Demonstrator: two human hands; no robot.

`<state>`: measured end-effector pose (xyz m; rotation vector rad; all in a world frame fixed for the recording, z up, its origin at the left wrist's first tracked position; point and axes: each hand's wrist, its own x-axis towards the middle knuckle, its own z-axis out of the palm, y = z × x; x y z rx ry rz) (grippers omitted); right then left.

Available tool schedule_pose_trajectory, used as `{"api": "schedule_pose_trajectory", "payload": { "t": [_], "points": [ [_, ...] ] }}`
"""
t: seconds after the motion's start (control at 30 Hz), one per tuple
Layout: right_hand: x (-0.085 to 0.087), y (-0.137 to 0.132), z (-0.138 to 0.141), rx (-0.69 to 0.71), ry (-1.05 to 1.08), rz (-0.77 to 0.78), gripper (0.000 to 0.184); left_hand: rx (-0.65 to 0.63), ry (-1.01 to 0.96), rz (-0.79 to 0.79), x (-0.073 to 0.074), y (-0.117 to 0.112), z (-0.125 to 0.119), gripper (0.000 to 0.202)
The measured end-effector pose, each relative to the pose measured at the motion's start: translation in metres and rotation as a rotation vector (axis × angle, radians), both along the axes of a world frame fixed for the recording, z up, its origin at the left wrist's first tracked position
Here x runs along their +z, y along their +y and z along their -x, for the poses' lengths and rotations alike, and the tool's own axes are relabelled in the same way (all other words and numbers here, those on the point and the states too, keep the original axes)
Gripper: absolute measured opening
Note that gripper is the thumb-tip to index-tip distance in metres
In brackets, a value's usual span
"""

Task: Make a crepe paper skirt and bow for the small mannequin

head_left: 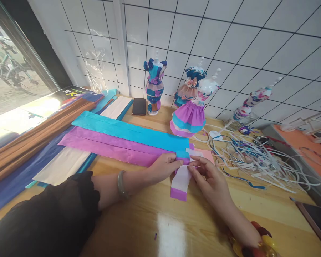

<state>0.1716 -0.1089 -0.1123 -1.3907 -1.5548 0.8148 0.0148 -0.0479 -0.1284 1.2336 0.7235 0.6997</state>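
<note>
Where the two hands come close together in the head view, one short, banded strip of white, purple and turquoise paper (179, 178), on or just above the pale, glossy wooden table (133, 217); which, cannot be told.

Left hand (162, 167): thumb and forefinger pinching the strip's turquoise-and-purple upper end, at its left side. Right hand (210, 176): thumb and fingers curled at the strip's right edge, tips close; whether they pinch it, cannot be told.

Governing relation: the strip's long axis runs from the left-hand pinch toward the wearer, purple end nearest the body, roughly crosswise to the long sheets; both hands about equally near, one per side.

Beyond the left hand, side by side: one long, flat turquoise paper strip (131, 132); long purple paper strips (104, 148).

Right of the right hand: one tangled heap of narrow white and coloured ribbons (246, 164).

At the back: one small white dress form in a purple, turquoise and cream skirt (189, 112); one dark, rectangular phone (139, 106).
</note>
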Motion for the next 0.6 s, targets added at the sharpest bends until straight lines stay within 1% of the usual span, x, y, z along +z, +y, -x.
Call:
{"api": "schedule_pose_trajectory", "payload": {
  "t": [0.2, 0.33, 0.47, 0.6],
  "points": [
    [-0.0009, 0.0008, 0.0001, -0.014, -0.135, -0.077, 0.03, -0.031, 0.019, -0.015, 0.0035, 0.0, 0.002, 0.036],
    [0.0, -0.0008, 0.0008, -0.051, -0.262, -0.182, 0.028, -0.024, 0.034, -0.028, 0.0047, 0.0002, 0.0021, 0.038],
    [0.002, -0.0017, 0.0006, -0.083, -0.399, -0.287, 0.026, -0.038, -0.012, 0.012, 0.0029, 0.0001, 0.0012, 0.037],
    [0.0029, -0.0028, 0.0008, -0.08, -0.443, -0.342, 0.026, -0.028, -0.043, 0.073, 0.0022, -0.0001, 0.0003, 0.035]
  ]
}}
